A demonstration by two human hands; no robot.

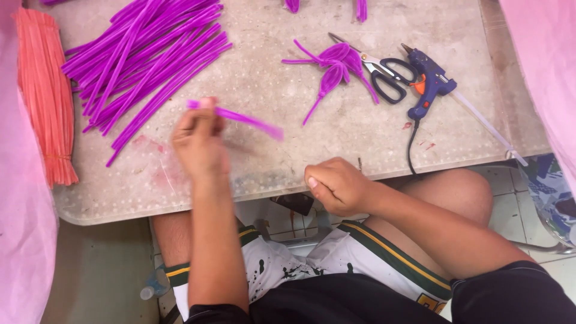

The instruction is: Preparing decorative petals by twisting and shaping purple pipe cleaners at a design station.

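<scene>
Lap: the person sat with bare knees under the table edge, in white shorts with green and yellow trim and dark splashes.
Floor: pale tiles showed between the legs and to the right; a small plastic bottle (pixel 151 289) lay low on the left, half hidden by the thigh.
Right hand (pixel 337 185): it rested at the near edge of the table, curled into a loose fist; whether anything lay inside could not be told.
Left hand (pixel 197 139): raised over the table, fingers pinched shut on one end of a single purple pipe cleaner (pixel 243 117), which ran out to the right, blurred by motion.
Table (pixel 288 156): a worn, pale, speckled top with reddish stains near the left hand.
Purple pile (pixel 144 60): many straight purple pipe cleaners lay fanned at far left, just beyond the left hand.
Orange bundle (pixel 45 90): a tied sheaf along the left edge, partly covered by pink cloth.
Folded piece (pixel 336 69): bent purple loops lay at centre far, touching the scissors (pixel 384 75).
Glue gun (pixel 427 81): blue, beside the scissors, its cord dropping off the near edge.
Cut off: more purple pieces at the top edge; pink fabric on both sides hid the room.
</scene>
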